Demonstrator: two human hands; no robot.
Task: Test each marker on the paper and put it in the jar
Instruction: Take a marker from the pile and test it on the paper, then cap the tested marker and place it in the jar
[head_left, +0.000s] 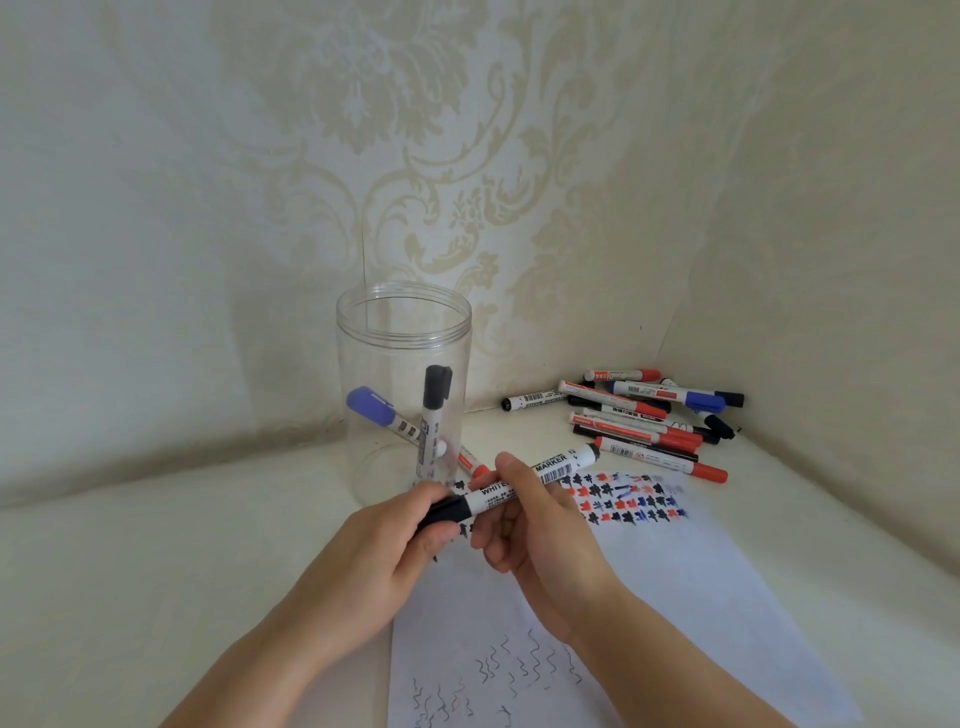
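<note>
Both my hands hold one black whiteboard marker (524, 480) level above the paper's far left corner. My left hand (402, 540) is closed around its black cap. My right hand (535, 525) grips the white barrel near the middle. Right behind my hands a clear plastic jar (404, 332) stands open. Inside it lean a blue-capped marker (371, 406), a black-capped marker (434, 415) and a red one (474, 464). The white paper (691, 582) carries red, black and blue test marks at its far end and thin squiggles near me.
A heap of several red, blue and black markers (649, 421) lies in the back right corner against the wall. Patterned wallpaper rises behind the jar and on the right. The surface is white and soft-looking.
</note>
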